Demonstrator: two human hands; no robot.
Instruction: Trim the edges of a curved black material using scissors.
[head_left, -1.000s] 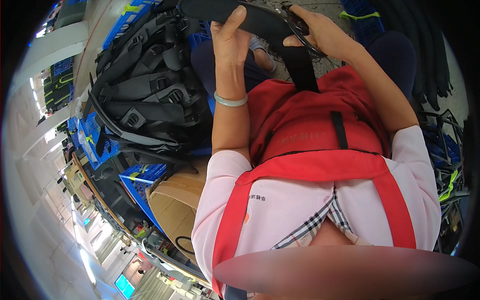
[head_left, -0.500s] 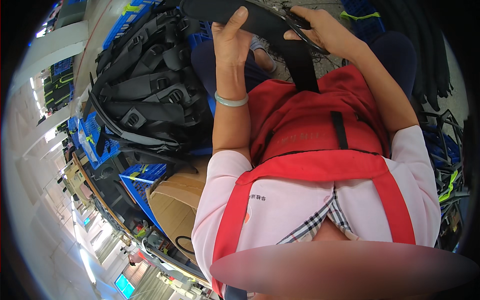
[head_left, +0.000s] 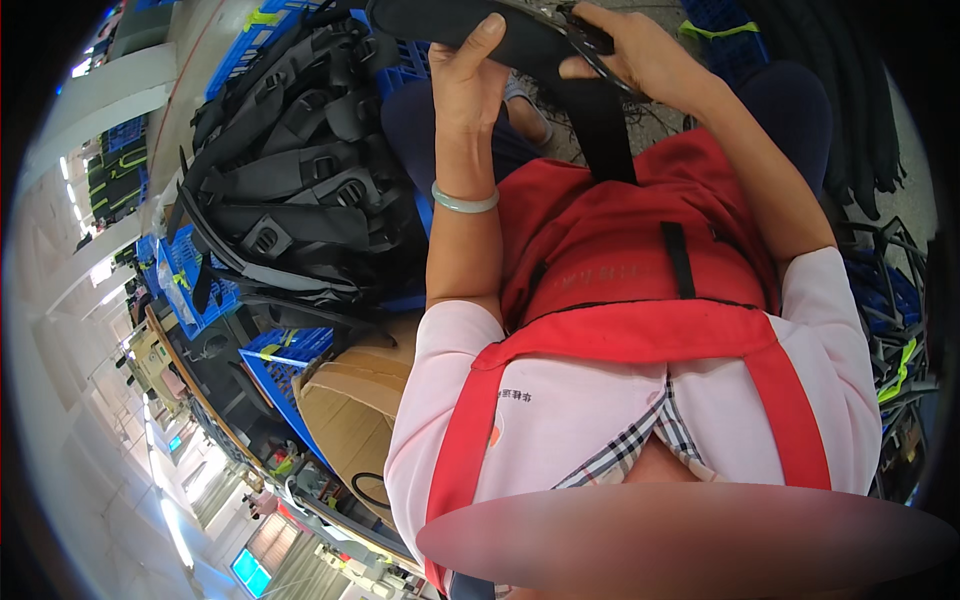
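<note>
A black padded strap [head_left: 510, 40] is held up at the top edge, over my lap. My left hand [head_left: 468, 75] grips its near side, thumb pressed on the padding; a pale green bangle [head_left: 465, 202] is on that wrist. My right hand [head_left: 640, 55] closes on a glossy black loop-shaped piece [head_left: 590, 50] at the strap's right part; its exact kind is hard to make out. A wide black band [head_left: 605, 140] hangs from there onto my red apron [head_left: 620, 230]. The upper edge of the frame cuts off part of the strap.
To my left, black straps with buckles [head_left: 300, 180] are heaped on a blue crate [head_left: 400, 65]. A cardboard box [head_left: 360, 400] and another blue crate [head_left: 285, 375] stand nearer. Long black padded pieces [head_left: 845, 110] hang at the right, above more straps [head_left: 885, 290].
My right hand has shifted slightly up and left, the black loop-shaped piece with it. The strap has moved a little to the right; my left hand keeps its grip.
</note>
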